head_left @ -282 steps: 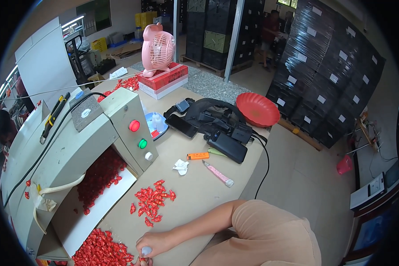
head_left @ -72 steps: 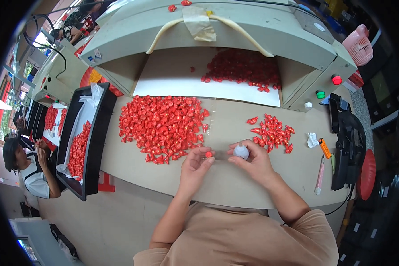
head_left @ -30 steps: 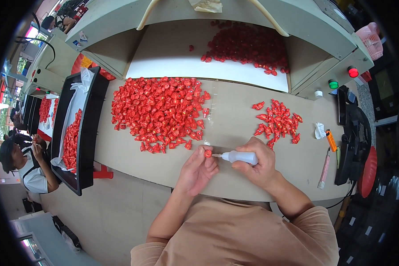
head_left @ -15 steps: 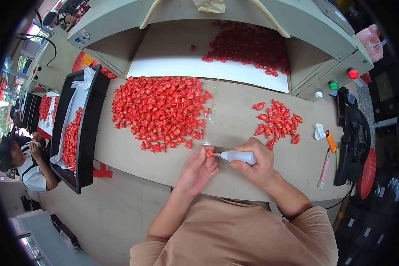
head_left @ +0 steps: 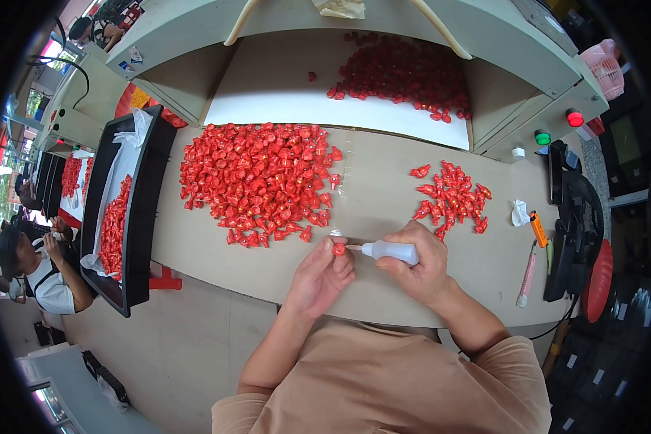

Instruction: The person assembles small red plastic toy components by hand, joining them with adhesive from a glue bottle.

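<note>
Between the fingertips of my left hand (head_left: 321,276) is a small red plastic part (head_left: 338,249). My right hand (head_left: 421,265) grips a whitish squeeze bottle (head_left: 389,252) lying almost level. Its thin nozzle points left and reaches the red part; whether the tip touches it I cannot tell. Beyond my left hand spreads a large heap of red parts (head_left: 257,181) on the tabletop (head_left: 372,188). A smaller group of red figure-like pieces (head_left: 452,197) lies beyond my right hand.
A grey machine housing (head_left: 513,79) with a white-floored opening holds more red parts (head_left: 405,76). At left stands a black tray (head_left: 139,217) of red pieces. An orange cutter (head_left: 538,229), a pink pen-like tool (head_left: 526,278) and crumpled tissue (head_left: 520,213) lie right. A co-worker (head_left: 47,267) sits far left.
Both hands keep nearly the same pose, with the bottle's nozzle at the red part. The whole view has shifted very slightly.
</note>
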### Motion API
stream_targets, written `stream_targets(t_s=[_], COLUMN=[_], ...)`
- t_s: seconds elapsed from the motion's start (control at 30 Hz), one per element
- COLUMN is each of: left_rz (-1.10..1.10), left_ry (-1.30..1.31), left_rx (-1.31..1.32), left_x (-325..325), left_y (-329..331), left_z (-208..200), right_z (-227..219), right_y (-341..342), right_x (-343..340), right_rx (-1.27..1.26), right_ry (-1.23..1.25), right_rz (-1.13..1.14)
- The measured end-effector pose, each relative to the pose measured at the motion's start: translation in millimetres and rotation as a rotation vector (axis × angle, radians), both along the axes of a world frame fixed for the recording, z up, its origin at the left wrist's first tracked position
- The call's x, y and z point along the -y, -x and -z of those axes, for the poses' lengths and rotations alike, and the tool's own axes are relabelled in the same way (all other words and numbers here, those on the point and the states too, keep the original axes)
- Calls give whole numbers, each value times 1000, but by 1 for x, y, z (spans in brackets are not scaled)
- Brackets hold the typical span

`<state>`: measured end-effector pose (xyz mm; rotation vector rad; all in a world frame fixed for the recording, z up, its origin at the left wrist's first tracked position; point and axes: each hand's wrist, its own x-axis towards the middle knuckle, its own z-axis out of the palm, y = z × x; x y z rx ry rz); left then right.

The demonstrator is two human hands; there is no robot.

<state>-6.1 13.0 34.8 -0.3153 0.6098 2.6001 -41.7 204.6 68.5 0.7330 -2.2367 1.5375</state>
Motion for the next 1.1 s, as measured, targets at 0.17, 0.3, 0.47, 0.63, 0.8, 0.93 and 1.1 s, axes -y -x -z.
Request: stream_targets(t_s=[0.17, 0.3, 0.47, 0.63, 0.8, 0.93, 1.1], left_rz=[-5, -15, -15, -23, -50, -56, -44], left_ry=[7, 12, 11, 11, 7, 10, -4], left_rx=[-7, -15, -30, -39, -29, -25, -30], left_x=[0, -1, -1, -2, -2, -2, -1], left_y=[-1, -1, -1, -1, -1, -1, -2], left_z=[-2, -1, -1, 1, 0, 0, 0], right_z=[0, -2, -2, -2, -5, -5, -4], right_y=[-1, 0, 0, 0, -1, -2, -2], right_x=[0, 0, -1, 0, 0, 2, 2], right_rx=[-6, -41, -50, -46, -23, -12, -3], right_ry=[-7, 10, -12, -20, -30, -25, -25], right_rz=[0, -6, 8, 5, -3, -8, -40])
